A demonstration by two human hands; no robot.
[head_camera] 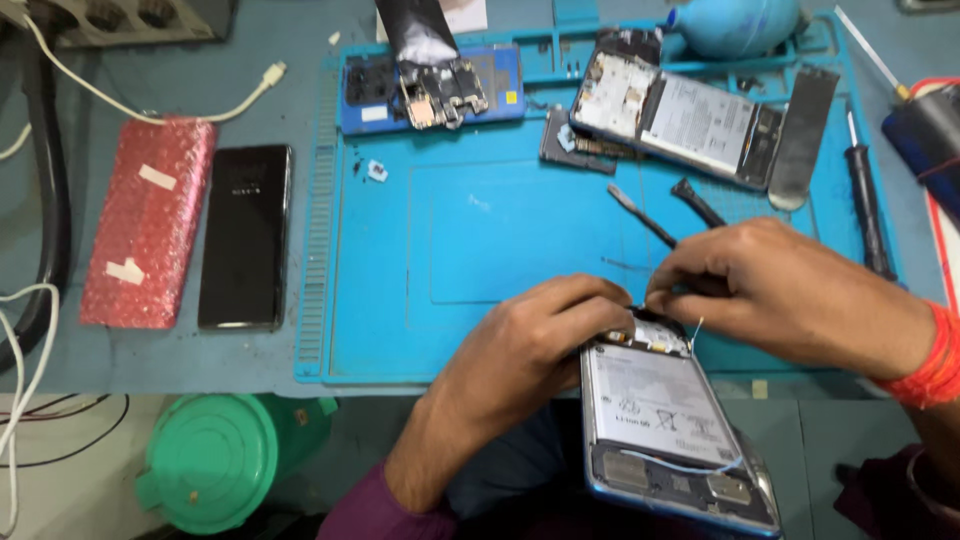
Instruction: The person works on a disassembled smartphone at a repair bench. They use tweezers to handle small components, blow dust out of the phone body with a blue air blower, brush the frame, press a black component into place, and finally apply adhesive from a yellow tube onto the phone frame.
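At the near edge of the surface, our left hand [535, 335] grips the opened phone [670, 420], a flat rectangle with glossy battery and metal frame. Our right hand [770, 285] pinches a thin black tool [645, 222] at its top end, over the ribbed blue mat [450, 240].

Both hands are bare, with no gloves and no rings that I can make out. The left hand [545, 325] comes out of a dark purple sleeve [375, 510] pushed back toward the elbow, leaving the forearm uncovered. The right hand [770, 285] has a thick band of red-orange thread [935, 365] wound several times round the wrist. Behind that band the arm runs out of view at the edge, with dark maroon cloth showing below it.
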